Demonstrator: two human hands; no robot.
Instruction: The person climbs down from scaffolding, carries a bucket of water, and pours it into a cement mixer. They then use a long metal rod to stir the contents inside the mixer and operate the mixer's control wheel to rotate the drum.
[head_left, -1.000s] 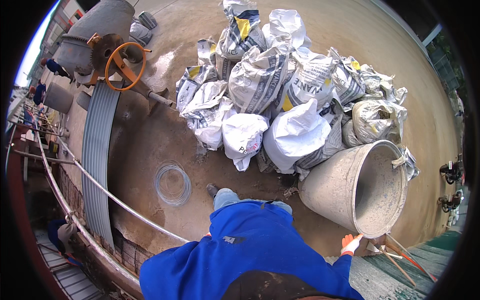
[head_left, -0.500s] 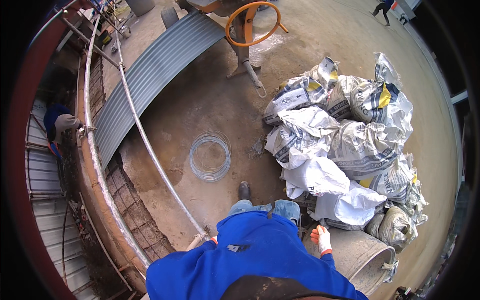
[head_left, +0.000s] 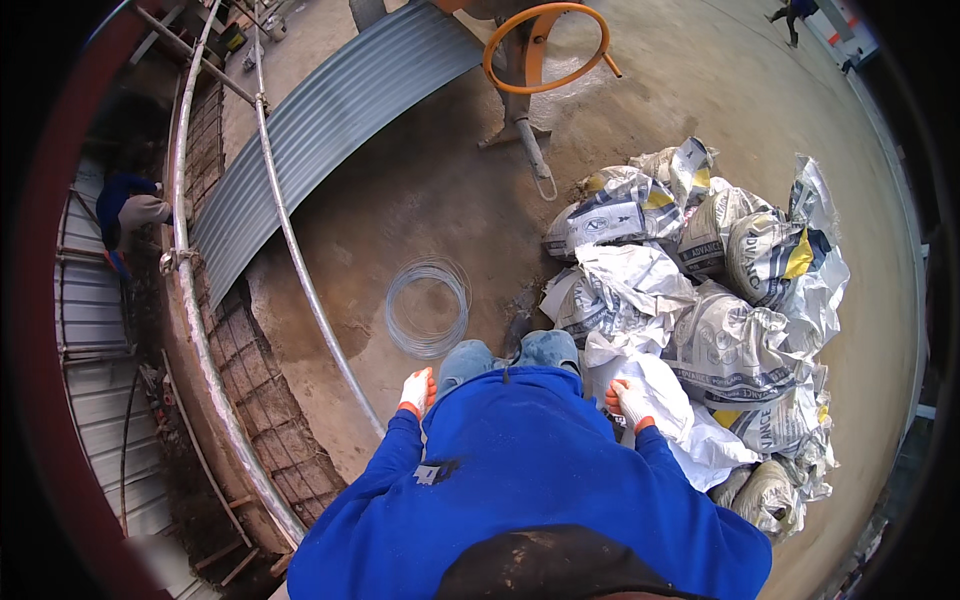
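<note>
My left hand (head_left: 418,390), in a white glove with orange fingers, hangs beside my left thigh with its fingers curled and nothing visible in them. Ahead of it, a coil of thin metal wire (head_left: 425,351) lies on the concrete floor. On my other side, my right hand (head_left: 630,401) wears a matching glove. Its fingers are also curled in, and I see nothing held. That hand hangs in front of a white sack (head_left: 655,390) at the near edge of a heap of filled, crumpled sacks (head_left: 735,340); whether it touches the sack, I cannot tell.
A curved corrugated metal sheet (head_left: 330,130) lies ahead left, by a machine with an orange wheel (head_left: 493,68). Metal poles (head_left: 300,240) run along my left, beside a rebar-mesh trench (head_left: 265,400). Another person (head_left: 130,210) bends there; a second (head_left: 795,15) is far right.
I have moved forward, closer to the wire coil and sacks. My left hand has come into fuller view, and my right hand has swung forward. The large drum beside me has left view.
</note>
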